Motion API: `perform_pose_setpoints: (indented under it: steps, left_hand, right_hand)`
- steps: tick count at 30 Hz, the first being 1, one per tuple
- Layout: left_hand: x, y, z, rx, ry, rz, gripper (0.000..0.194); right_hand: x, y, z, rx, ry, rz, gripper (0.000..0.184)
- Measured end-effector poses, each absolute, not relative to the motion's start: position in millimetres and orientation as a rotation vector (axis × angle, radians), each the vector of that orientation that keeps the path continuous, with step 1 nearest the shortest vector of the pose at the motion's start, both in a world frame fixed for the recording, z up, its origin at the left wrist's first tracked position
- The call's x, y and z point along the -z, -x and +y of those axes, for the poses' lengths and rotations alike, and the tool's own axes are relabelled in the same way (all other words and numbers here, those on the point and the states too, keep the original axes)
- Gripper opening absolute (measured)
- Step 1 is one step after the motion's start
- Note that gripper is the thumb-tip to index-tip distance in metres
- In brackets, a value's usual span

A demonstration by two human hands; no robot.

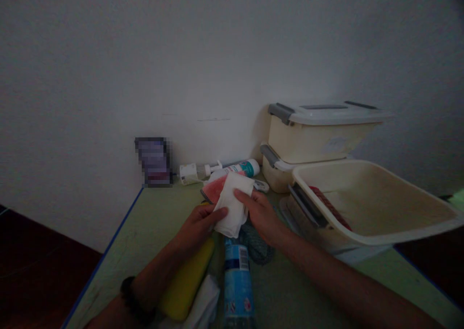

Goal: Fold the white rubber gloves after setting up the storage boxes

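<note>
A folded white cloth (232, 205) is held up above the table between both hands. My left hand (203, 220) pinches its lower left edge, thumb on top. On the upper right side my right hand (259, 210) grips it, with the thumb pressed on its face. Behind the cloth lies a red patterned cloth (213, 188), partly hidden. Below it a blue-labelled bottle (237, 280) lies towards me, beside a grey-green knitted cloth (257, 244). Under my left forearm are a yellow sponge-like pad (188, 283) and another white cloth (206, 302).
An open cream bin (384, 203) with a reddish item inside stands at right, before two stacked lidded boxes (315, 138). Against the wall lie a clear pump bottle (192, 173) and a white-and-teal tube (246, 167). A blurred-out dark panel (154, 162) stands at the table's back left corner.
</note>
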State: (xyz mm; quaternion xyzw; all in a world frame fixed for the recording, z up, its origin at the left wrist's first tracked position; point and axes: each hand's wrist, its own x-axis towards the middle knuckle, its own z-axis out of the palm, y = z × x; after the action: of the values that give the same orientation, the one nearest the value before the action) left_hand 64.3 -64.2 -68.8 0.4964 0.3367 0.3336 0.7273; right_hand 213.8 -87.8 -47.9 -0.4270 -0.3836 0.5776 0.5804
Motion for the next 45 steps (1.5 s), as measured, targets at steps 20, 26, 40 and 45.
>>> perform_pose_setpoints:
  steps: [20, 26, 40, 45]
  left_hand:
    - [64, -62, -68, -0.695, -0.97, 0.607, 0.029]
    - [63, -60, -64, -0.632, -0.892, 0.553, 0.028]
    - [67, -51, -60, -0.584, -0.733, 0.395, 0.033]
    - [69, -51, -58, -0.614, -0.73, 0.383, 0.038]
  right_hand:
    - [48, -213, -88, -1.11, 1.071, -1.31, 0.03]
    - [51, -214, -85, -1.079, 1.08, -1.267, 0.03]
    - [51, -227, -88, -0.782, 1.097, -1.504, 0.026]
    - [46, -233, -88, -0.692, 1.037, -1.698, 0.032]
